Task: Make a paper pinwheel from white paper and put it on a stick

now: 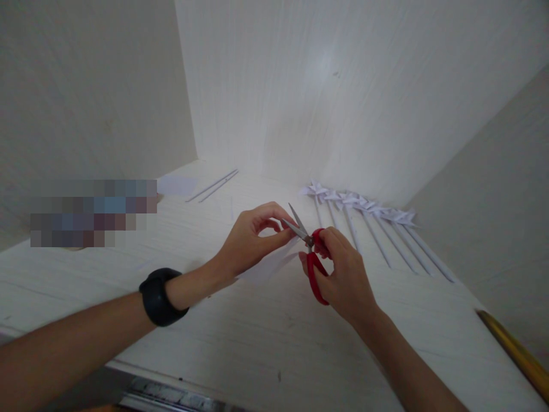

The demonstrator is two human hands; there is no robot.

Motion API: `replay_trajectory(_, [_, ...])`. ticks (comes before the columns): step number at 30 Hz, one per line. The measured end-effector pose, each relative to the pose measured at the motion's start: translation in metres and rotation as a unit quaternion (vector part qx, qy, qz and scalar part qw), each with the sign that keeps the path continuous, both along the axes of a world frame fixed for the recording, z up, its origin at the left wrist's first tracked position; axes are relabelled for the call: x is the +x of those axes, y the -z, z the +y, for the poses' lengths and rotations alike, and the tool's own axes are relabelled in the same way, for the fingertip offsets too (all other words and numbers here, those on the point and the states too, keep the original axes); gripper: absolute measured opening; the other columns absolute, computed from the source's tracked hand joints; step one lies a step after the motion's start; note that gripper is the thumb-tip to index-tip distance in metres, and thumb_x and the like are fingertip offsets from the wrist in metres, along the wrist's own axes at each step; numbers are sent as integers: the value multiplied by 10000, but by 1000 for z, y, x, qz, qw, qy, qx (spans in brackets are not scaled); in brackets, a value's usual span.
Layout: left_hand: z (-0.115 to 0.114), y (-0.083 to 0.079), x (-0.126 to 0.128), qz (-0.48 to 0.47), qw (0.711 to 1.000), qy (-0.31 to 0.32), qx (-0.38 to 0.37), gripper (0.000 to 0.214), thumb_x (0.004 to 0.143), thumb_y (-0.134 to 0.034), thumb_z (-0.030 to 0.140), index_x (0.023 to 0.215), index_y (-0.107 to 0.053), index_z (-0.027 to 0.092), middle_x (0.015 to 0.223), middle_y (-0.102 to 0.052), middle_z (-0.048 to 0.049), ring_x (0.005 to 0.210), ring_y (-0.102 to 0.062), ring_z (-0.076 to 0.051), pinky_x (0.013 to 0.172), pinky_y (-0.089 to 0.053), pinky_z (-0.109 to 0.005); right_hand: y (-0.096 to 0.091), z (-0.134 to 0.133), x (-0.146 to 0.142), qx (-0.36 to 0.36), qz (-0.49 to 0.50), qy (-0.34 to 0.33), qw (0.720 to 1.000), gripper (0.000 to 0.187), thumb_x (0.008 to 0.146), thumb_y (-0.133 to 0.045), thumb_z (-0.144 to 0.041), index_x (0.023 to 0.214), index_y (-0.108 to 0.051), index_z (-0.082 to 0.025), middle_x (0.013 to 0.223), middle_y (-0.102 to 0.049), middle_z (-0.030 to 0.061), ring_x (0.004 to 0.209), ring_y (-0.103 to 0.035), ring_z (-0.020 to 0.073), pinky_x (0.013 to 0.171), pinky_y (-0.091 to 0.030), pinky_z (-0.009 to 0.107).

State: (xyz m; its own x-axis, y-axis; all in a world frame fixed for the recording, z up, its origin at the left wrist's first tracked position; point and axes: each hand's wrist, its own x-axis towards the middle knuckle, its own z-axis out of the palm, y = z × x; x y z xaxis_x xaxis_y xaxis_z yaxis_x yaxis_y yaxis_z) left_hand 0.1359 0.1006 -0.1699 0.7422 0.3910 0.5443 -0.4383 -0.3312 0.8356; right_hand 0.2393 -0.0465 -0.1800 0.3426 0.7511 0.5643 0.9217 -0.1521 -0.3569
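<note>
My left hand [257, 234], with a dark band on its wrist, pinches a piece of white paper [268, 266] near the middle of the view. The paper hangs below the fingers, its far edge partly hidden by them. In my right hand [345, 272] is a pair of scissors [317, 280] with red handles. Their blades are spread and point up and left, close to my left fingertips. Beyond my right hand, several white paper pinwheels [351, 199] lie in a row, their sticks slanting toward the right front.
Two thin white sticks [214, 184] lie at the back left, with a flat paper sheet [175, 185] beside them. A blurred-out patch covers things at the far left. Pale walls [257, 86] enclose the white tabletop [257, 349]. A gold-coloured strip [510, 349] runs along the right edge.
</note>
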Motion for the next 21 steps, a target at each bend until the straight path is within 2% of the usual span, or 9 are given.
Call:
replay_trajectory(10, [1, 2, 2, 7, 999, 15, -31, 119, 727, -699, 253, 705, -655, 145, 731, -634, -32, 710, -585, -137, 668, -477, -257, 3, 1, 1, -9, 13, 26, 1000, 182, 780, -577, -228, 713, -409, -211, 703, -505, 3, 632, -444, 141, 556, -333, 258])
replay_trajectory(21, [-1, 2, 2, 16, 996, 43, -72, 152, 718, -712, 277, 709, -653, 137, 733, -627, -31, 739, -595, -144, 685, -488, -263, 5, 0, 2, 8, 4, 18, 1000, 231, 757, -603, -212, 671, -389, -216, 638, -486, -24, 566, -417, 120, 513, -312, 241])
